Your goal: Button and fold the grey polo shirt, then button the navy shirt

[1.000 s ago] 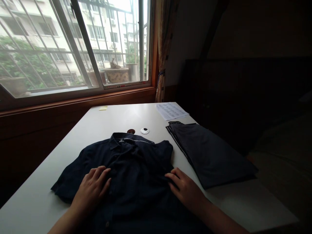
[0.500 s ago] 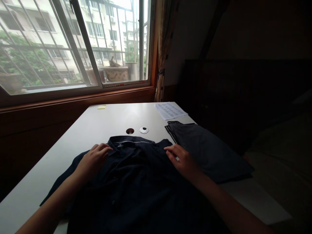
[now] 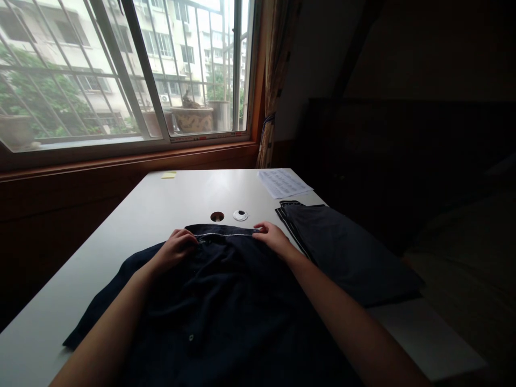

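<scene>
A dark navy shirt (image 3: 226, 301) lies spread on the white table, its collar toward the window. A pale seam line runs along the collar (image 3: 221, 231), and a small button shows lower on the front. At the collar's left end, my left hand (image 3: 177, 248) is closed with its fingers curled over the cloth. My right hand (image 3: 274, 238) pinches the collar's right end between thumb and fingers. Out to the left, one sleeve (image 3: 100, 293) stretches past my left forearm. My right forearm covers part of the shirt's right side.
Folded dark grey trousers (image 3: 350, 252) with a striped waistband lie on the right of the white table (image 3: 121, 226). Behind them are printed sheets (image 3: 284, 184). A cable hole (image 3: 217, 216), its round cover (image 3: 241, 215) and a yellow sticky note (image 3: 169, 174) are farther back.
My right hand has moved left and away from me onto the collar, and its fingers have closed there. My left hand has shifted right and closed on the collar. The collar lies straighter.
</scene>
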A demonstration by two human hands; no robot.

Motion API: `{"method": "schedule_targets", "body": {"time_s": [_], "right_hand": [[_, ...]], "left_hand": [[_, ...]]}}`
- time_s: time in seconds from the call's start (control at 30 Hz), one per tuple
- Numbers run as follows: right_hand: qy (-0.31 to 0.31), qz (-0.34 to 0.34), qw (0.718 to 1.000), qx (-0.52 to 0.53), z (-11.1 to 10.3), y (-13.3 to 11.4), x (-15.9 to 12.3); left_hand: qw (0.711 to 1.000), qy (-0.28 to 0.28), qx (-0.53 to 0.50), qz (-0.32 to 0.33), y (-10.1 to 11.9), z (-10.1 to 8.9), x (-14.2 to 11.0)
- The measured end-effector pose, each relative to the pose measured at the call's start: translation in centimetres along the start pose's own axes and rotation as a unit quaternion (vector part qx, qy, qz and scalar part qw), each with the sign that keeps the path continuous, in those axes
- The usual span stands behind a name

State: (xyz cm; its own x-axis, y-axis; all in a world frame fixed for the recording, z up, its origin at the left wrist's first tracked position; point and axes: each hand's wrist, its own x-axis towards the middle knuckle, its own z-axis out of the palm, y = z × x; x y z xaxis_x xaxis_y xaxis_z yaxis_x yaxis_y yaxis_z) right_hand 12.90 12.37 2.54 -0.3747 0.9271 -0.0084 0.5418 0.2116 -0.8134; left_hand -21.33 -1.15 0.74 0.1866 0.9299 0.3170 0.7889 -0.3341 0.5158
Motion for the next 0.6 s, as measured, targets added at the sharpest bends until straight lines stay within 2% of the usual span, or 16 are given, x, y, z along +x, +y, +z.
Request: {"method": "schedule_targets", "body": {"time_s": [0.13,0.23,0.33,0.47,0.53,0.6], "right_hand": [[0.068,-0.069,0.992,0.086,-0.3,-3.0,-0.4],[0.103,-0.143,0.983,0.051,-0.5,-6.1,-1.1],[0.142,-0.239,0.96,-0.013,0.2,-8.8,-2.1],[0.112,-0.343,0.931,-0.058,2.9,-10.3,-3.3],[0.08,-0.362,0.926,-0.071,4.6,-10.3,-3.7],[0.055,-0.351,0.932,-0.065,6.2,-9.8,-3.9]], "left_hand": [[1.0,-0.001,-0.002,0.009,-0.1,0.0,0.0],[1.0,-0.026,0.005,0.003,0.3,-0.3,0.0],[0.999,-0.045,0.008,0.004,0.9,-0.7,-0.1],[0.999,-0.037,0.013,0.016,1.3,-0.7,-0.2],[0.999,-0.022,0.015,0.017,1.3,-0.5,-0.2],[1.0,-0.009,0.017,0.017,1.2,-0.3,-0.2]]}}
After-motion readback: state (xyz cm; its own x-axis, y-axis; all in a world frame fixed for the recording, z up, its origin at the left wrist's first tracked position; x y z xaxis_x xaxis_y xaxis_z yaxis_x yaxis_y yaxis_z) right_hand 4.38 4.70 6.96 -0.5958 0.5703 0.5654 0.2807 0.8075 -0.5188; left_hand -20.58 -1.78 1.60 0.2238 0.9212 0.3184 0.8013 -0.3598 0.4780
